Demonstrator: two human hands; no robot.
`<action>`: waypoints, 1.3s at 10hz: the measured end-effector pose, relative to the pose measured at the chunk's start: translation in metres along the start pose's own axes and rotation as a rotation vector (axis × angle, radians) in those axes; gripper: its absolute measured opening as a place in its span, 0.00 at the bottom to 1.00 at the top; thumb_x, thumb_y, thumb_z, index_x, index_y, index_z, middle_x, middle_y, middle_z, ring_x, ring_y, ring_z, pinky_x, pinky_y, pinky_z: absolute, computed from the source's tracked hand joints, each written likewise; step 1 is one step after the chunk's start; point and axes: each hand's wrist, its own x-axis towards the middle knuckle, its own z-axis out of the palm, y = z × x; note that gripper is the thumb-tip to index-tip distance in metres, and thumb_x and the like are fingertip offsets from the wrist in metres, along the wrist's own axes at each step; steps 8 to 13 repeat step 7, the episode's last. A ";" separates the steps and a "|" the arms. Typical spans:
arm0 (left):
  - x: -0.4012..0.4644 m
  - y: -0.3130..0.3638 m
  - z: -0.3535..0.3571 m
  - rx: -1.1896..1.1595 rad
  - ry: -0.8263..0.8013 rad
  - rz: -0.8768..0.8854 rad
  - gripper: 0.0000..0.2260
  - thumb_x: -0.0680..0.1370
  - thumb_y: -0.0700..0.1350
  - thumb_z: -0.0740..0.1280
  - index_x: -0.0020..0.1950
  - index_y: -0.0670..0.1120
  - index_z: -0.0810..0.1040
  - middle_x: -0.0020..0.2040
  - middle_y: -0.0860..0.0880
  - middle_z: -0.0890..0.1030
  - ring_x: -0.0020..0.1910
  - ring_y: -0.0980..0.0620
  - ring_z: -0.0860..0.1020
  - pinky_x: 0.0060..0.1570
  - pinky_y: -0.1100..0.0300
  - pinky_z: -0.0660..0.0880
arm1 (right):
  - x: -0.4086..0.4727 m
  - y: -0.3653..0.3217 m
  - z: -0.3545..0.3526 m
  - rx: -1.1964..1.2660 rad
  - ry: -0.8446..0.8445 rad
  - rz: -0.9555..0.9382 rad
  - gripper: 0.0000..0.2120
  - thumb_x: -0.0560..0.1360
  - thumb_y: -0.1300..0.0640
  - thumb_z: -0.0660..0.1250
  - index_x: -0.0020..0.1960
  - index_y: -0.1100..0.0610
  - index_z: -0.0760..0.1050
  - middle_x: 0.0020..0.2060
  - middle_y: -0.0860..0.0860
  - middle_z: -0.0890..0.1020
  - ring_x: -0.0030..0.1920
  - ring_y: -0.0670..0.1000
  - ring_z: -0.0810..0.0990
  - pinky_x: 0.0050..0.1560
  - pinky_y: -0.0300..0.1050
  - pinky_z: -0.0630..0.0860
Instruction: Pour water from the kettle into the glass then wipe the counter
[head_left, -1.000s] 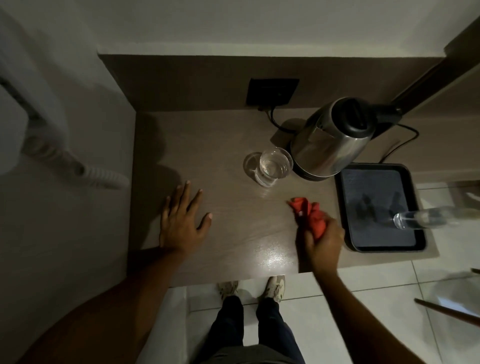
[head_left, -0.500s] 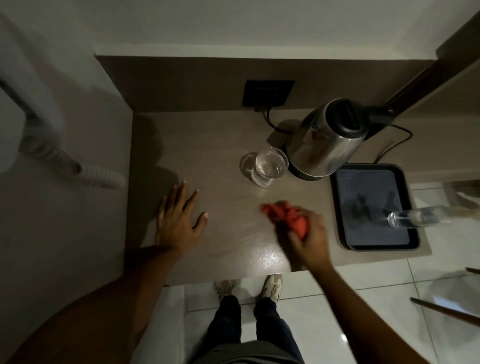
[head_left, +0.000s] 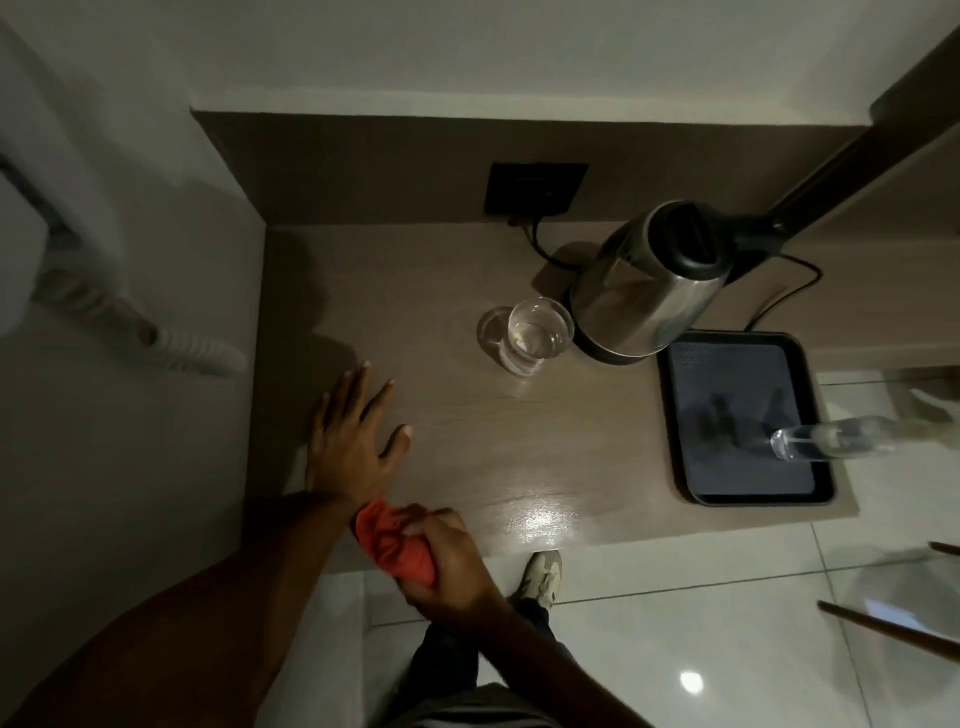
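A steel kettle (head_left: 644, 280) with a black lid stands on its base at the back right of the brown counter (head_left: 519, 441). Just left of it is a clear glass (head_left: 532, 332) holding water. My left hand (head_left: 353, 441) lies flat on the counter with its fingers spread, holding nothing. My right hand (head_left: 447, 556) grips a bunched red cloth (head_left: 395, 540) at the counter's front edge, right beside my left wrist.
A black tray (head_left: 675, 415) sits at the counter's right end with a clear bottle (head_left: 831, 441) on it. A black socket (head_left: 535, 189) with the kettle's cord is on the back panel. A wall borders the counter's left side. Tiled floor lies below.
My right hand has swept the red cloth leftward and toward the front edge, from near the tray to beside my left wrist. My left hand has stayed flat.
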 end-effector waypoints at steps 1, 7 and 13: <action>-0.001 -0.001 0.002 0.013 0.002 0.019 0.29 0.76 0.63 0.58 0.75 0.54 0.69 0.81 0.47 0.61 0.79 0.44 0.61 0.73 0.44 0.59 | -0.011 0.001 -0.058 0.101 -0.017 0.045 0.20 0.67 0.58 0.71 0.55 0.39 0.78 0.48 0.40 0.87 0.42 0.40 0.85 0.41 0.37 0.81; -0.003 0.064 -0.039 0.101 -0.305 -0.073 0.36 0.79 0.68 0.48 0.82 0.50 0.50 0.83 0.42 0.45 0.81 0.39 0.47 0.78 0.39 0.50 | 0.008 0.081 -0.287 -0.645 0.382 0.546 0.47 0.77 0.29 0.53 0.83 0.57 0.43 0.83 0.55 0.46 0.83 0.57 0.47 0.78 0.67 0.49; -0.003 0.064 -0.039 0.101 -0.305 -0.073 0.36 0.79 0.68 0.48 0.82 0.50 0.50 0.83 0.42 0.45 0.81 0.39 0.47 0.78 0.39 0.50 | 0.008 0.081 -0.287 -0.645 0.382 0.546 0.47 0.77 0.29 0.53 0.83 0.57 0.43 0.83 0.55 0.46 0.83 0.57 0.47 0.78 0.67 0.49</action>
